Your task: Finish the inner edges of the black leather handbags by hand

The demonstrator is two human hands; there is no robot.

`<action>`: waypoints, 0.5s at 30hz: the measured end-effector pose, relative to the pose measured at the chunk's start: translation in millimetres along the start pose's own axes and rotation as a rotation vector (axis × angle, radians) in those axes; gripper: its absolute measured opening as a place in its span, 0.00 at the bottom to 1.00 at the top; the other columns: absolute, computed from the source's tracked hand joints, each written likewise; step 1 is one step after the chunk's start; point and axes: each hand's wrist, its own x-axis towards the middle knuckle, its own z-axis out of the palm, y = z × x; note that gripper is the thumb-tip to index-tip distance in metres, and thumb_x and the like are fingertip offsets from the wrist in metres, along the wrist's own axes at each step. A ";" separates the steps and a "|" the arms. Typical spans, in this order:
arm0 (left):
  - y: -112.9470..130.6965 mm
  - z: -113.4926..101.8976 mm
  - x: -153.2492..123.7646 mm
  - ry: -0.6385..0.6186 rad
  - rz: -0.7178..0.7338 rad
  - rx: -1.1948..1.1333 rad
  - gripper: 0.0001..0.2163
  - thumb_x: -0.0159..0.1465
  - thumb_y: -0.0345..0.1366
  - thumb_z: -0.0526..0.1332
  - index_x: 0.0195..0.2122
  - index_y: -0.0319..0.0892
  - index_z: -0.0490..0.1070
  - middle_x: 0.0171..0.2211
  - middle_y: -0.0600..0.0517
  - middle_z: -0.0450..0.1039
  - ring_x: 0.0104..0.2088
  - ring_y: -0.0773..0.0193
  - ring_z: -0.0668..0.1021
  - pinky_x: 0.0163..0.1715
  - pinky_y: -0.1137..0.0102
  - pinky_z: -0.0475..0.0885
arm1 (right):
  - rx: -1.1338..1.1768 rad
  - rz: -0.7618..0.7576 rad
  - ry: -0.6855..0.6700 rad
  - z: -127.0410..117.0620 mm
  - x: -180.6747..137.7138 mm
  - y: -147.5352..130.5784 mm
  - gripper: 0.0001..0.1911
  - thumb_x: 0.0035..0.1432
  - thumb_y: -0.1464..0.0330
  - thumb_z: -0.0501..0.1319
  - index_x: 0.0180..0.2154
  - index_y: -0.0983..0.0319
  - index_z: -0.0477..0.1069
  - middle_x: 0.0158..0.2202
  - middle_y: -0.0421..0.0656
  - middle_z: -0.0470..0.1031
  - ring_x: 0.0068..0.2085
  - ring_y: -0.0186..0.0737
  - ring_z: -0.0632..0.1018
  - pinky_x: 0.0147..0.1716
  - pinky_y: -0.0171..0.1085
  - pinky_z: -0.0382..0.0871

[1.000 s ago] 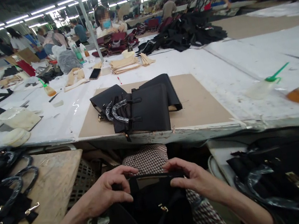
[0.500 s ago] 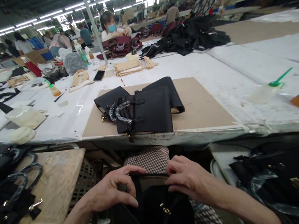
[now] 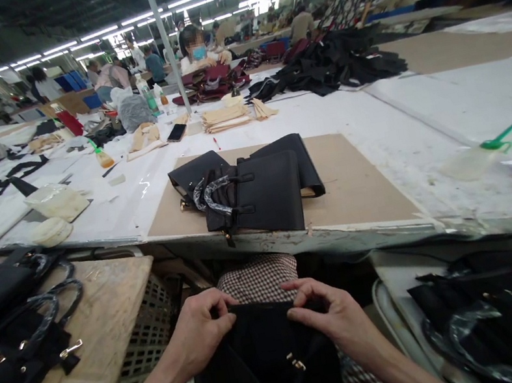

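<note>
Indoors, holding a black bag (image 3: 272, 340) over a lap in checked cloth (image 3: 257, 277), just below the near edge of a white table (image 3: 374, 131). Pinching the upper edge of the bag toward its left end with the left hand (image 3: 205, 326), thumb and index finger brought nearly together; pinching the same edge toward its right end with the right hand (image 3: 330, 314), with fingers held similarly narrow. Displaying small gold-coloured hardware (image 3: 296, 362) among black folds too dark to make out.

Facing, on the table, a brown sheet (image 3: 359, 186) spread under stacked bags (image 3: 271, 192), with handles (image 3: 217, 197) wrapped in clear plastic. Flanked at left by a wooden board (image 3: 113, 309) bearing gold-trimmed bags (image 3: 5, 341), with a perforated crate (image 3: 152, 315) just beside it, and at right by dark bags (image 3: 494, 308). Looking out beyond the sheet to a red pen (image 3: 216, 143), beige pieces (image 3: 224, 118), a phone (image 3: 177, 132) and a black heap (image 3: 333, 65). Seated or standing across the table from a co-worker (image 3: 202, 61) behind dark red pieces (image 3: 212, 85).
</note>
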 end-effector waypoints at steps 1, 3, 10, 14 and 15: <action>-1.1 1.0 0.6 0.010 0.001 -0.003 0.08 0.54 0.26 0.61 0.20 0.41 0.65 0.38 0.51 0.80 0.39 0.61 0.78 0.40 0.70 0.65 | 0.050 0.041 -0.023 -1.4 1.6 0.6 0.08 0.52 0.65 0.69 0.31 0.60 0.73 0.48 0.45 0.77 0.52 0.49 0.75 0.52 0.45 0.65; -3.3 2.7 1.8 0.017 -0.004 -0.019 0.08 0.55 0.27 0.61 0.20 0.41 0.65 0.38 0.51 0.80 0.39 0.61 0.78 0.40 0.70 0.66 | 0.117 0.114 -0.106 -5.6 4.9 1.1 0.13 0.53 0.64 0.69 0.40 0.59 0.73 0.46 0.45 0.79 0.49 0.49 0.77 0.49 0.43 0.69; -7.5 4.0 5.8 0.009 -0.036 -0.064 0.09 0.54 0.27 0.61 0.20 0.41 0.64 0.38 0.51 0.79 0.40 0.60 0.78 0.41 0.69 0.66 | 0.054 0.188 -0.327 -12.8 11.2 2.5 0.13 0.57 0.58 0.64 0.35 0.62 0.79 0.29 0.40 0.79 0.30 0.39 0.77 0.29 0.33 0.67; -10.8 2.5 6.4 0.008 -0.020 -0.091 0.09 0.54 0.27 0.62 0.19 0.41 0.64 0.38 0.51 0.79 0.39 0.60 0.78 0.42 0.69 0.66 | -0.016 0.122 -0.238 -7.6 9.6 5.4 0.13 0.58 0.58 0.64 0.34 0.61 0.80 0.29 0.39 0.80 0.31 0.38 0.76 0.30 0.31 0.66; -11.7 2.1 6.2 0.010 -0.012 -0.093 0.09 0.54 0.27 0.62 0.19 0.41 0.64 0.38 0.51 0.79 0.39 0.60 0.78 0.41 0.69 0.66 | -0.037 0.103 -0.225 -6.4 8.9 5.6 0.13 0.58 0.58 0.64 0.35 0.61 0.80 0.31 0.40 0.80 0.33 0.40 0.77 0.32 0.32 0.67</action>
